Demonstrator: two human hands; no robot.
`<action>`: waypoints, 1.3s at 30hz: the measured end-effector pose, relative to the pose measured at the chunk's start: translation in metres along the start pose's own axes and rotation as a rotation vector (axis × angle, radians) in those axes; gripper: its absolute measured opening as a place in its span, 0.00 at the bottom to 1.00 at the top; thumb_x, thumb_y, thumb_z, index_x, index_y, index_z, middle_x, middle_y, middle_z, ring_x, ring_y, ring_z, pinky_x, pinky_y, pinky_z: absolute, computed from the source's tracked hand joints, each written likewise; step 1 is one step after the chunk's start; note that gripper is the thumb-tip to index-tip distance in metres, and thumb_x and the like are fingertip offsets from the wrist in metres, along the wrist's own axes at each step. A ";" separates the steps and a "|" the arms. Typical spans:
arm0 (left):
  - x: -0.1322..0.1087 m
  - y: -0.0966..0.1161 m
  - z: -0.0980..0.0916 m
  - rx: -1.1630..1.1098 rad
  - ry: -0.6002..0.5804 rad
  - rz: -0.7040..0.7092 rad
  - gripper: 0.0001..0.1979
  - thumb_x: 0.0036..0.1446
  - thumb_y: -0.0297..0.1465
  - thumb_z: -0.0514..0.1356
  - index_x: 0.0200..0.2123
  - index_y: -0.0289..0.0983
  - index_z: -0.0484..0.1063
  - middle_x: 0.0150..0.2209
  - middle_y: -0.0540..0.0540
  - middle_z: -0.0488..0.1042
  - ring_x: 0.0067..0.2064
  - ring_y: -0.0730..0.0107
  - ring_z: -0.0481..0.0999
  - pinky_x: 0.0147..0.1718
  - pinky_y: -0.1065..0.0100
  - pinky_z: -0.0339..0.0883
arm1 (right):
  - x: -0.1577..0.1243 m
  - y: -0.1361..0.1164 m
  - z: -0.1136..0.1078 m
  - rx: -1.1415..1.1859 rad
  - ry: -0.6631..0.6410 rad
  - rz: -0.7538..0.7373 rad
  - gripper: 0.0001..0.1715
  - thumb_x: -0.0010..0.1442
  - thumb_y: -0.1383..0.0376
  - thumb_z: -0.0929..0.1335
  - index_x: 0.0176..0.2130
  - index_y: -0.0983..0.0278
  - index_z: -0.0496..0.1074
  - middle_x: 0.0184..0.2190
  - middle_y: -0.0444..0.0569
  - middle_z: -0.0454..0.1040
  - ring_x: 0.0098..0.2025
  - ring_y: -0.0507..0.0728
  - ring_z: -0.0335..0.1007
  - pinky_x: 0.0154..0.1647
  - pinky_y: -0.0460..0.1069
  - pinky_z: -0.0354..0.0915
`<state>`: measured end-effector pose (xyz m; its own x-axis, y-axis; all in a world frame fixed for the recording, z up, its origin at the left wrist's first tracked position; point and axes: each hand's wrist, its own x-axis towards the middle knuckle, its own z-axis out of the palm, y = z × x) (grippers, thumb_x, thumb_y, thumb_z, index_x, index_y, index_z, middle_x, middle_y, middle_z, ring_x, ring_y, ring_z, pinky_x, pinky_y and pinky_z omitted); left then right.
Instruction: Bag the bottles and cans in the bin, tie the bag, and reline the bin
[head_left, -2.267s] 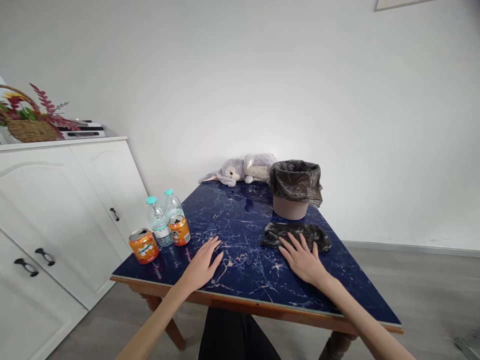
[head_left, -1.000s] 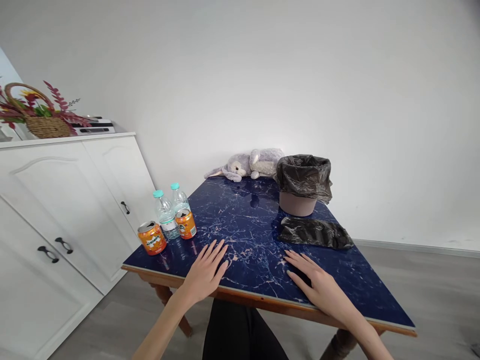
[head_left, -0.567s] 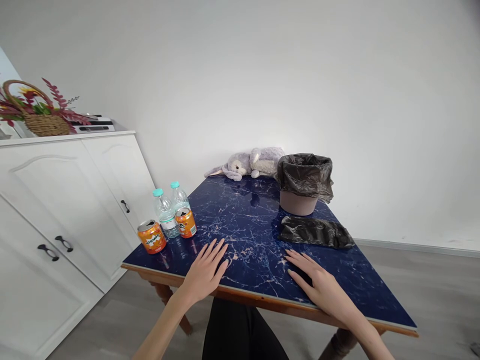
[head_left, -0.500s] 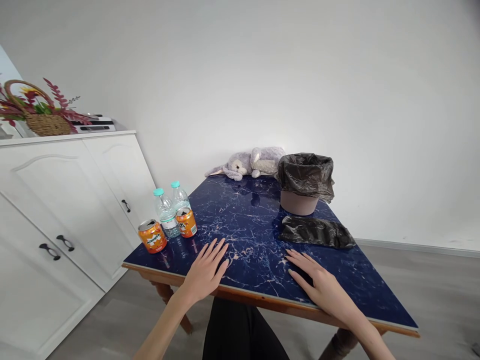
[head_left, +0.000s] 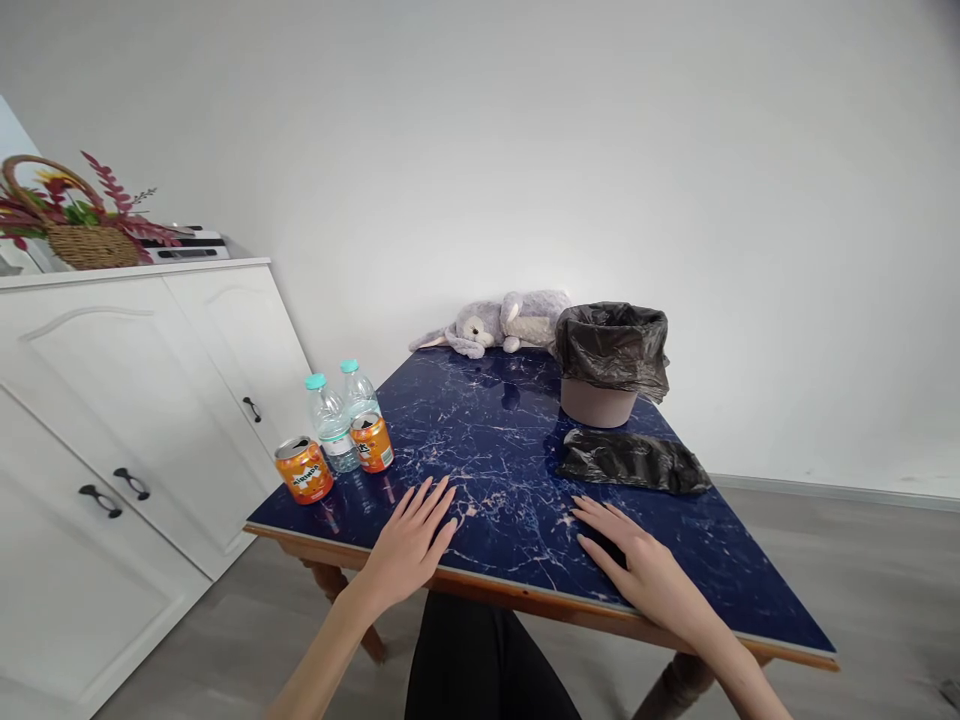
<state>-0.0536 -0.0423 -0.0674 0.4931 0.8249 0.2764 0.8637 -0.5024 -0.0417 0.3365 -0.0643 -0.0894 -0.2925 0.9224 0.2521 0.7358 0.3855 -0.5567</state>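
My left hand [head_left: 411,538] lies flat on the blue marbled table [head_left: 495,440] near its front edge, fingers stretched out, holding nothing. To its left stand two orange soda cans, one at the front corner [head_left: 303,472] and one closer to my hand [head_left: 372,444]. Two clear plastic bottles with teal caps, a nearer one [head_left: 330,425] and a farther one [head_left: 360,392], stand upright behind the cans. My right hand [head_left: 637,565] also rests flat and open on the tabletop. Just beyond it lies a folded black plastic bag [head_left: 634,462].
Behind the bag, a pinkish trash bin [head_left: 596,403] is lined with a black bag [head_left: 613,348]. A grey plush rabbit [head_left: 487,328] lies at the table's far end by the wall. At left are a white cabinet [head_left: 97,400] and a wicker flower basket [head_left: 91,246].
Both hands stay in the same place on the table. The view has shifted very slightly; no object has moved.
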 end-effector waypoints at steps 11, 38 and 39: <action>0.001 0.004 -0.002 -0.002 0.006 -0.014 0.31 0.78 0.45 0.45 0.78 0.50 0.43 0.77 0.51 0.51 0.77 0.53 0.52 0.73 0.46 0.53 | 0.001 0.001 0.000 -0.005 0.026 -0.040 0.28 0.75 0.50 0.61 0.68 0.50 0.69 0.72 0.42 0.64 0.75 0.66 0.56 0.76 0.68 0.57; -0.002 0.000 0.002 0.007 0.041 -0.024 0.31 0.77 0.45 0.46 0.78 0.51 0.43 0.76 0.51 0.55 0.76 0.52 0.56 0.72 0.46 0.55 | 0.001 -0.004 0.001 0.059 -0.003 0.029 0.28 0.74 0.47 0.61 0.67 0.49 0.71 0.72 0.41 0.64 0.76 0.68 0.53 0.75 0.68 0.57; -0.002 0.000 0.002 0.008 0.048 -0.020 0.31 0.77 0.46 0.46 0.78 0.51 0.44 0.76 0.52 0.55 0.76 0.53 0.56 0.72 0.46 0.56 | 0.002 -0.004 -0.001 0.078 -0.002 0.027 0.27 0.74 0.47 0.62 0.66 0.49 0.72 0.72 0.42 0.64 0.76 0.68 0.54 0.75 0.68 0.57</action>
<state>-0.0548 -0.0433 -0.0698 0.4700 0.8216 0.3225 0.8744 -0.4833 -0.0432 0.3336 -0.0644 -0.0859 -0.2745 0.9325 0.2348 0.6936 0.3611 -0.6233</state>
